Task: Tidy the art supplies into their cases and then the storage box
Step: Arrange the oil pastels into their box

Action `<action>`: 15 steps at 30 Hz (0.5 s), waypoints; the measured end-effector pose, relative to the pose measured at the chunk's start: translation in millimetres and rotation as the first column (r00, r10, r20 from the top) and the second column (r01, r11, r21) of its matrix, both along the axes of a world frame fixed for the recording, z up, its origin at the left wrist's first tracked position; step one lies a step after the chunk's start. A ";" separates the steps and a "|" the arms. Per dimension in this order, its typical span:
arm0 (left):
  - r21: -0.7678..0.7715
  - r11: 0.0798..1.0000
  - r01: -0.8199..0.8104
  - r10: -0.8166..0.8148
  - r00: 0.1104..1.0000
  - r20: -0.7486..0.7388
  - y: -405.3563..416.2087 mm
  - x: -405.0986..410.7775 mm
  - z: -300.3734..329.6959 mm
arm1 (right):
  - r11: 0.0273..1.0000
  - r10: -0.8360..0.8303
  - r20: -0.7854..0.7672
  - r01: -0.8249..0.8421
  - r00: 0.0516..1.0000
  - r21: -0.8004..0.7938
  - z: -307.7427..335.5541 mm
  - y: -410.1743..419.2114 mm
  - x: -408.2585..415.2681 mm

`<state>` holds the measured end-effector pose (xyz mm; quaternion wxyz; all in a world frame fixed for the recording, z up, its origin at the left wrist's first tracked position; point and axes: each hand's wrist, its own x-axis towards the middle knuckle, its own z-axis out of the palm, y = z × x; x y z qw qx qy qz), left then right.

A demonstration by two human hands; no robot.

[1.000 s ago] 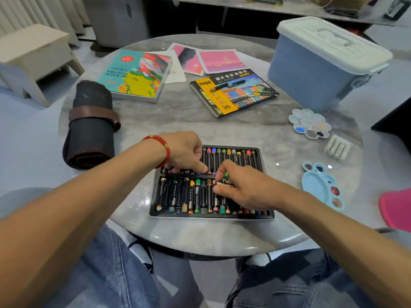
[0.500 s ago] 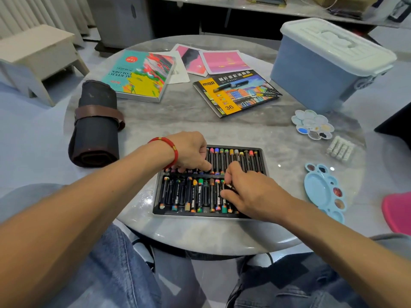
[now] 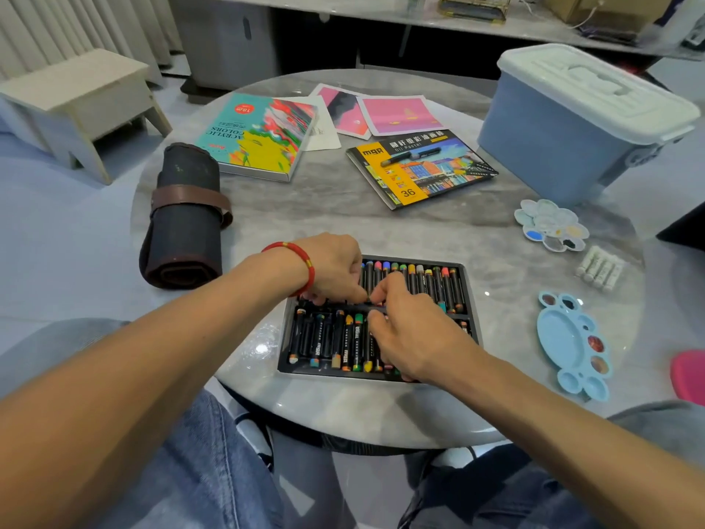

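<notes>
A black tray (image 3: 468,299) of oil pastels lies at the near middle of the round table, with two rows of dark-wrapped sticks. My left hand (image 3: 332,271), a red cord on its wrist, curls over the far row's left end, its fingertips pinching at the divider. My right hand (image 3: 414,334) covers the near row's right part. Its thumb and forefinger pinch a dark pastel (image 3: 377,308) lying crosswise between the rows, fingertip to fingertip with the left. The tray's printed lid (image 3: 419,169) lies farther back. The blue storage box (image 3: 564,139) stands far right, its white lid shut.
A rolled dark brush case (image 3: 185,215) lies on the left, and an acrylic colours box (image 3: 263,135) and pink paintings (image 3: 396,114) lie behind. On the right are a flower palette (image 3: 549,225), white tubes (image 3: 601,267) and a blue palette (image 3: 568,341). A stool (image 3: 76,101) stands off the table, left.
My right hand has moved up and left from the near row to the tray's middle. It now meets my left fingertips over the crosswise pastel. The left hand stayed put.
</notes>
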<state>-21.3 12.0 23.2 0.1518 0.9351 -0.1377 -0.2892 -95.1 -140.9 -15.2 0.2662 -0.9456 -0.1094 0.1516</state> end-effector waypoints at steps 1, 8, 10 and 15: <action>0.003 1.000 0.026 -0.026 0.999 -0.044 0.5 -1.8 0.8 | 1.000 0.005 -0.015 -0.005 1.000 -0.013 1.4 -2.0 0.4; 0.043 0.991 0.123 -0.117 0.985 -0.124 1.6 -6.1 1.7 | 0.986 0.038 -0.085 -0.051 0.996 -0.156 6.5 -4.9 -1.3; 0.031 0.995 0.097 -0.096 0.995 -0.029 -0.6 -1.4 6.6 | 0.969 0.077 -0.098 -0.098 0.992 -0.225 13.3 -3.8 0.2; -0.192 0.978 -0.083 0.151 0.915 0.375 -10.8 43.6 23.5 | 0.974 -0.045 0.015 0.047 0.999 -0.221 42.8 -28.0 70.9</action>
